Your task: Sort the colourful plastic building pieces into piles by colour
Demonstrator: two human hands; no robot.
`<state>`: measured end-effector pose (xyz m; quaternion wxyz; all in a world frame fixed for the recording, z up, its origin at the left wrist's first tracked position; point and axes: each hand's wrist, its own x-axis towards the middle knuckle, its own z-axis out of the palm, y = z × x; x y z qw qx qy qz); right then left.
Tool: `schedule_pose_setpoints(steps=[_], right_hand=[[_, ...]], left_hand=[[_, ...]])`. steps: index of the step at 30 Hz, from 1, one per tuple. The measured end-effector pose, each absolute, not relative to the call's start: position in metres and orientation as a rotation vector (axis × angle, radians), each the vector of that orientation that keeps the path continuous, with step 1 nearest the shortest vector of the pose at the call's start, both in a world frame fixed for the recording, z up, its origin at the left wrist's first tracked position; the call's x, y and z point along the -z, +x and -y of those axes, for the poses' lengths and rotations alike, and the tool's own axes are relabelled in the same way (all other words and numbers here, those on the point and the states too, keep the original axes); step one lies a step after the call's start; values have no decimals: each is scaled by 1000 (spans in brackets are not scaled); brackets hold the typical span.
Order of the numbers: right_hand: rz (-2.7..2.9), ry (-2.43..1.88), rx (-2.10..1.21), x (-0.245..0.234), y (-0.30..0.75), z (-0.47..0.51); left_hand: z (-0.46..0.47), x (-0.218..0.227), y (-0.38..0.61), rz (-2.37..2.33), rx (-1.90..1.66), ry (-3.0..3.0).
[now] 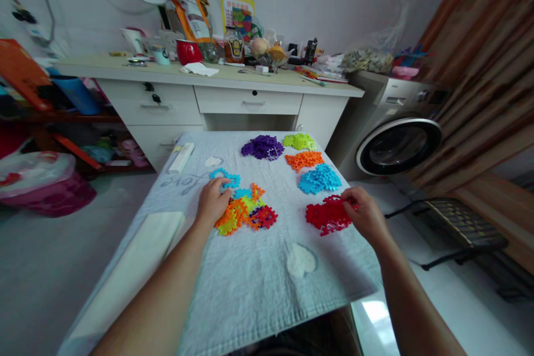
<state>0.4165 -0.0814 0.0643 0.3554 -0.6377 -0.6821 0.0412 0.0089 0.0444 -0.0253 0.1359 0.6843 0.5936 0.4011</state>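
Plastic interlocking pieces with toothed edges lie on the cloth-covered table. My left hand (212, 200) is closed at the left side of a multicoloured cluster of joined pieces (250, 208), its fingertips on a blue part. A blue frame-like section (227, 177) extends beyond those fingers. At the right, my right hand (362, 211) pinches at the edge of a red pile of pieces (327, 214); its fingertips partly hide the red piece between them. Sorted piles stand behind: blue (319, 179), orange (303, 160), yellow-green (299, 141) and purple (262, 147).
A white box-like bar (182, 158) lies at the table's (258, 289) far left. Behind is a cluttered white desk (250, 101). A washing machine (396, 128) and a stool (463, 228) stand on the right, a pink bin (50, 192) on the left.
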Motion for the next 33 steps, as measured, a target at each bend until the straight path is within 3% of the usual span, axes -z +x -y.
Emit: schedule_pose_setpoints(steps=[9,15,25,33], right_hand=[[1832,-1627,22,-39,422,100],[1760,-1644,138,-50,407,104],[2202,-1516,-443,-72,285,73],[2323,-1639,-515,-39,247,53]], left_hand=[[-40,17,12,-1742,-1149,1969],[-41,17,11,-1735,-1185,1974],[-36,13,10,-1786,-1232,2052],[-36,16,7,-1810,-1189,2037]])
